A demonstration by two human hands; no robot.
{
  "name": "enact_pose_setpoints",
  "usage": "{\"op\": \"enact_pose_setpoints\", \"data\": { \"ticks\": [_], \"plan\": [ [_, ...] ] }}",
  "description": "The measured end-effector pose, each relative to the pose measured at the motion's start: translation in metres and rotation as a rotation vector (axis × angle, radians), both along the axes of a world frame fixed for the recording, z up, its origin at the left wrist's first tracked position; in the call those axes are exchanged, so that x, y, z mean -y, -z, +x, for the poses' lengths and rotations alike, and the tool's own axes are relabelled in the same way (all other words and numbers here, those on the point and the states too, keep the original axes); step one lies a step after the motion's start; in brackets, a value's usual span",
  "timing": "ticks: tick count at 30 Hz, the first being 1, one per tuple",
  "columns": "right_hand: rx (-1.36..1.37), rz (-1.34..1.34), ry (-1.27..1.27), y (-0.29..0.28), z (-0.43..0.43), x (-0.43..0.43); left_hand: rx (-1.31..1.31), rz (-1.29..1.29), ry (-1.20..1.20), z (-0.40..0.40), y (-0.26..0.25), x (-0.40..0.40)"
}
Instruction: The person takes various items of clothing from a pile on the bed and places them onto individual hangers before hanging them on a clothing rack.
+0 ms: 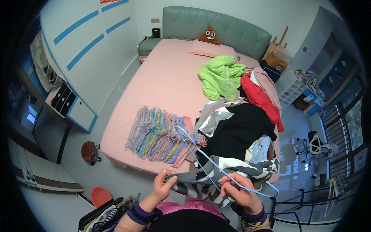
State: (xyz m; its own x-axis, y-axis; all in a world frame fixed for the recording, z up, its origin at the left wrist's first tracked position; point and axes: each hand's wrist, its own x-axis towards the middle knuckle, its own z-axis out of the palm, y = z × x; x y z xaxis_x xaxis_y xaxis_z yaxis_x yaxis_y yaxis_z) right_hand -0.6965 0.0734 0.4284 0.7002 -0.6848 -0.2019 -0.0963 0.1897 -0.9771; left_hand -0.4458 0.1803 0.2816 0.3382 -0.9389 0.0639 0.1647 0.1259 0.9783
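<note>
Between my two hands stretches a grey, white and dark patterned garment [200, 185], which trails to the right over the bed's front edge. My left hand [163, 184] pinches its grey edge. A light-blue clothes hanger [213, 161] is in my right hand [239, 188], near its hook end; its far end points up and left. Part of the hanger overlaps the garment in view. Beyond, on the pink bed [139, 87], lies a thick row of multicoloured hangers [159, 136]. A black garment [237, 130] lies to the right of the row.
More clothes lie on the bed, among them a lime-green fleece [221, 76] and a red garment [259, 98]. A round stool [89, 152] and a red basin [101, 196] stand at left. Clothes hang [107, 213] at lower left; a black metal rack [307, 206] stands at lower right.
</note>
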Motion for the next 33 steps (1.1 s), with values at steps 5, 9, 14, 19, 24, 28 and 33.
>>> {"op": "enact_pose_setpoints", "data": {
  "ticks": [5,9,14,19,24,28,33],
  "plan": [
    [0.003,-0.011,-0.112,0.0,0.032,-0.043,0.046,-0.075,-0.358,0.051,-0.026,-0.067],
    [0.027,-0.071,-0.179,0.016,0.052,-0.068,0.13,-0.225,-0.781,0.09,-0.052,-0.105],
    [0.034,-0.118,-0.295,0.035,0.078,-0.083,0.168,-0.477,-0.865,0.116,-0.081,-0.148],
    [0.075,-0.11,-0.376,0.037,0.097,-0.086,0.264,-0.427,-0.987,0.118,-0.081,-0.167],
    [0.137,-0.113,-0.434,0.048,0.117,-0.076,0.381,-0.322,-1.047,0.113,-0.09,-0.169],
    [0.124,-0.195,-0.52,0.059,0.137,-0.065,0.537,-0.179,-0.852,0.084,-0.088,-0.163],
    [0.216,-0.388,-0.639,0.06,0.166,-0.067,0.719,-0.202,-0.642,0.063,-0.097,-0.153]
  ]
}}
